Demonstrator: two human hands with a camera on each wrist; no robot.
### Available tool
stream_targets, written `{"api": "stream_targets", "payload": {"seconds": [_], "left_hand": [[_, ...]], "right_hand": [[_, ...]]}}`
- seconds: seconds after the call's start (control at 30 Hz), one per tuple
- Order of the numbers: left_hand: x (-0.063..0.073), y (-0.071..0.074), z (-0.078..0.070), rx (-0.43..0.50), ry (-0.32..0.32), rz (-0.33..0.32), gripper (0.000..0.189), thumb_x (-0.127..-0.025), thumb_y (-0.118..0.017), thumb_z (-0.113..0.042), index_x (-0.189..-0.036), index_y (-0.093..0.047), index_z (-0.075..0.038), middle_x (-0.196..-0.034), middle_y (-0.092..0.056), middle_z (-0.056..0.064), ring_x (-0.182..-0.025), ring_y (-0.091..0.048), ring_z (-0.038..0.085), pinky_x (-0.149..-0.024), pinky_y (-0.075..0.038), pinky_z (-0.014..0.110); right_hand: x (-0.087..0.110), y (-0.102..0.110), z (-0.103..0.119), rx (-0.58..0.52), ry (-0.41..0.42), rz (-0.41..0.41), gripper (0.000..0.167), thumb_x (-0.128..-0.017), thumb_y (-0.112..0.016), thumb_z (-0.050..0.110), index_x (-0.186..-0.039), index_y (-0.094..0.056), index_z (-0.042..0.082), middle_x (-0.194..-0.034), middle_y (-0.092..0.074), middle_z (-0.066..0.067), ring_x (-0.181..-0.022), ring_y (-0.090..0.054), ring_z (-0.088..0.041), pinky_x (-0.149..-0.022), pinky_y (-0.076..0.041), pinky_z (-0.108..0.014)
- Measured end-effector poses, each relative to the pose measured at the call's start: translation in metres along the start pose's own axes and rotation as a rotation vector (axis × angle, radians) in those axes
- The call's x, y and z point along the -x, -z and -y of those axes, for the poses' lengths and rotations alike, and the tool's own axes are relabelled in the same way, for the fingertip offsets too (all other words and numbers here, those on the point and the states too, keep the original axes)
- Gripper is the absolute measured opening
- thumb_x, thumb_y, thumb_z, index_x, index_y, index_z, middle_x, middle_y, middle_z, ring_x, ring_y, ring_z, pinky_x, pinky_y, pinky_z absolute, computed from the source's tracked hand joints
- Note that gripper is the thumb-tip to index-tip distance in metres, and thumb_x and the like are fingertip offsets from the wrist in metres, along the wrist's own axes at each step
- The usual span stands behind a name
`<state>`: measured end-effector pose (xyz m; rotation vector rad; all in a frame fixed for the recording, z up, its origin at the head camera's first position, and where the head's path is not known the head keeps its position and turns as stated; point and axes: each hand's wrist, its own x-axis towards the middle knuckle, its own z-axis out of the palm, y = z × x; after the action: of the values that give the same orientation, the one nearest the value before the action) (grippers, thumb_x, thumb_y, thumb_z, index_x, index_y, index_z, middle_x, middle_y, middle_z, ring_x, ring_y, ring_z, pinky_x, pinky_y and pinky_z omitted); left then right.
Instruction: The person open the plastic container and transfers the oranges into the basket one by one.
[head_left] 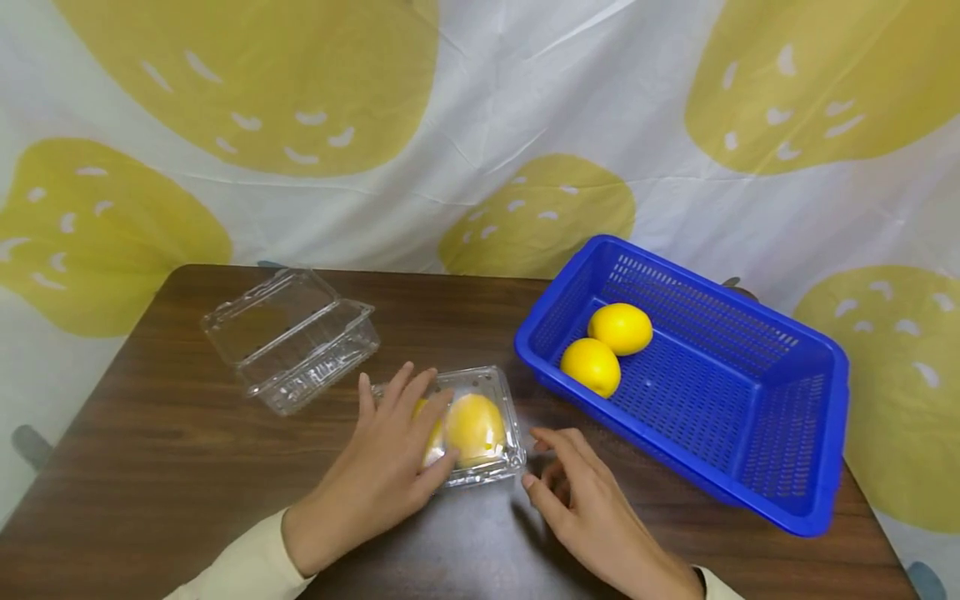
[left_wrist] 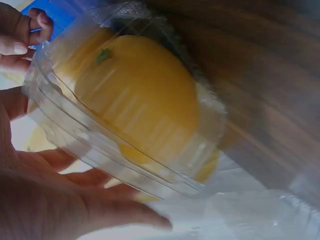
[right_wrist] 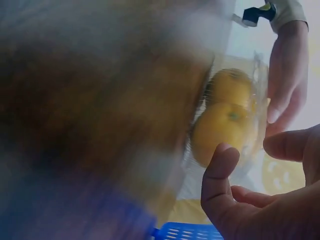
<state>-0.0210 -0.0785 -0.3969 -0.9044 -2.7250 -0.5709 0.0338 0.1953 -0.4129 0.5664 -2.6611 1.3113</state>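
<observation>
A clear plastic clamshell box (head_left: 491,382) with its lid down lies on the table, yellow lemons (head_left: 476,427) showing through it. My left hand (head_left: 393,450) rests on its left part, fingers spread and extended over the lid. In the left wrist view the box (left_wrist: 200,107) fills the middle, with a lemon (left_wrist: 142,95) behind its ribbed wall. Just off the box's right front corner is my right hand (head_left: 588,508), its fingers loosely bent and nothing between thumb and fingertips. Both lemons (right_wrist: 220,135) appear beyond that hand in the right wrist view.
To the right stands a blue plastic basket (head_left: 750,467) holding two loose lemons (head_left: 620,328). A second clear clamshell box (head_left: 300,342), lid open, sits at the back left of the brown table (head_left: 172,450). A lemon-print curtain (head_left: 510,100) hangs behind the table.
</observation>
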Motion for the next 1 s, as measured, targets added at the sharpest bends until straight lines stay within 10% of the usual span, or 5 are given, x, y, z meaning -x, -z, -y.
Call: {"api": "stream_targets", "payload": {"seconds": [1.0], "left_hand": [[-0.017,-0.016,-0.038,-0.177,-0.166,0.117,0.071,-0.101,-0.073,-0.058,-0.155,-0.061,-0.014,-0.167,-0.048,0.021,-0.154,-0.043,0.051,-0.121,-0.033,0.080]], "right_hand": [[0.004,-0.015,0.003,-0.397,-0.226,0.092,0.052,-0.104,-0.068,-0.004,-0.151,-0.049,-0.015,-0.105,-0.071,-0.012,-0.086,-0.070,-0.011,-0.068,-0.062,-0.027]]}}
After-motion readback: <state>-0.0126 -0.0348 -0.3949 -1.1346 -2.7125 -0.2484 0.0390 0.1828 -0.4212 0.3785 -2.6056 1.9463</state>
